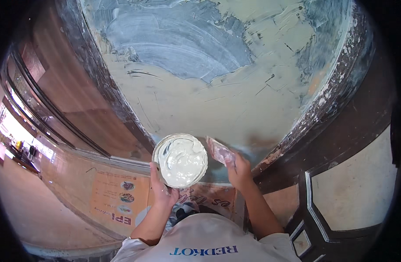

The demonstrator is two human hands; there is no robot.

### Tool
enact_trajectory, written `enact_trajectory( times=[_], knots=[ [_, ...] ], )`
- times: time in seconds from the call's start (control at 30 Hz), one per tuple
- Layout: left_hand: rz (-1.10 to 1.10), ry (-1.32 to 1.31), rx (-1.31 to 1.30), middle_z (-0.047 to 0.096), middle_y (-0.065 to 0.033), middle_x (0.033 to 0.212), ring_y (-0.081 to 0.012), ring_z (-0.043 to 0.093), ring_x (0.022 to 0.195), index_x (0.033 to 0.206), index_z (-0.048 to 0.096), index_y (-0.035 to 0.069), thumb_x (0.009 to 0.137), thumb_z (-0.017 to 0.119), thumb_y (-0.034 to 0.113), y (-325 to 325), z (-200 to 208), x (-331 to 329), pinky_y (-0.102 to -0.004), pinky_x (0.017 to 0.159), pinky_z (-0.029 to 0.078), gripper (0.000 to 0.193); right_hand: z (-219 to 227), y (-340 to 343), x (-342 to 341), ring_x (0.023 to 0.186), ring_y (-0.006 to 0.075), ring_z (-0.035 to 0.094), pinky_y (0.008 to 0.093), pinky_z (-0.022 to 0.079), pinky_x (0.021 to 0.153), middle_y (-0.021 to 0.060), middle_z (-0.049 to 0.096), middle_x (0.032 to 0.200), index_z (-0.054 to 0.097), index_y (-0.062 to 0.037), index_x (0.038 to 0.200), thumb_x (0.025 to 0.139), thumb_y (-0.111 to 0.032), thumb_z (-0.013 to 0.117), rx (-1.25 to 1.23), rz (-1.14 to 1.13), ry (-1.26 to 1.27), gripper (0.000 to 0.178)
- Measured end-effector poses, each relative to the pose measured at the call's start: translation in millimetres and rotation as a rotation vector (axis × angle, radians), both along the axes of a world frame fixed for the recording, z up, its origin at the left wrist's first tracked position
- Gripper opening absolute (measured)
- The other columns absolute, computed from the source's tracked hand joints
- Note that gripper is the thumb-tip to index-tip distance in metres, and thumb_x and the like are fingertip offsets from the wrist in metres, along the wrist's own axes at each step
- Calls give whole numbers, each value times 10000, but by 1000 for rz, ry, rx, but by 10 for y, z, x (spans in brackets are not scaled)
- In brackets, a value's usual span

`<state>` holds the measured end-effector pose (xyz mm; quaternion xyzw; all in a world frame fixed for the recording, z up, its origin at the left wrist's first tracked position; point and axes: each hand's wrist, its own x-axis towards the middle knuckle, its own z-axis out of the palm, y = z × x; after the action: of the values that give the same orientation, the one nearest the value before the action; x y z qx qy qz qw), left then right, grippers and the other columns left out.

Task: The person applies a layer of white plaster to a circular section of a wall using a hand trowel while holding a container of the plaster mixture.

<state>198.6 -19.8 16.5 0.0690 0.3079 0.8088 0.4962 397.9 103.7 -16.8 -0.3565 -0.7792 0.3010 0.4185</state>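
Observation:
A round tub of creamy white paste (183, 161) rests in my left hand (164, 194), whose fingers wrap its lower left side and underside. Swirls and a small grey-blue dip mark the surface of the paste. To the right of the tub, my right hand (239, 171) grips a flat, broad scraper (220, 152) smeared with pinkish-white residue. The scraper's far edge points toward the wall and stays apart from the tub. Before me rises a wall panel (187, 102) coated in cream filler, with a large grey-blue patch (183, 39) higher up.
Dark frame edges with flaking paint (314, 115) border the panel on both sides. An orange printed banner (117, 196) lies on the floor at the lower left. Brown panelling with pale insets (353, 179) stands at the right. Dark rails (47, 107) curve along the left.

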Motion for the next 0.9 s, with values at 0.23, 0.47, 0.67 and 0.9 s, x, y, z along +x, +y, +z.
enact_trajectory(
  times=[0.23,0.47,0.67,0.9],
  knots=[
    [-35,4,20,519,-113,1384,-257,537,1248,1421,404,70,991,405,549,10,-103,-23,-397,1041,463,644,221,-78,-81,900,432,616,471,504,782,233,644,978,594,4,1147,915,-92,562,99,140,-96,253],
    [-15,19,24,522,-113,1381,-257,535,1246,1415,416,77,1005,388,522,16,-154,-93,-405,1042,458,606,145,55,42,874,393,618,448,503,758,225,642,955,587,-2,1131,915,-111,568,-6,149,-155,243],
    [-26,-65,73,493,-113,1417,-266,532,1251,1422,412,85,1008,397,504,1,-127,-155,-408,1049,454,590,252,182,173,830,148,596,306,507,717,82,642,963,559,-13,1151,945,-57,543,-283,86,142,211],
    [-125,-139,174,431,-114,1482,-298,467,1326,1472,358,107,1021,365,478,-28,-193,-248,-473,1097,404,584,224,205,227,787,68,529,231,446,678,0,597,906,585,-9,1129,931,-67,597,-372,79,370,207]
  ],
)
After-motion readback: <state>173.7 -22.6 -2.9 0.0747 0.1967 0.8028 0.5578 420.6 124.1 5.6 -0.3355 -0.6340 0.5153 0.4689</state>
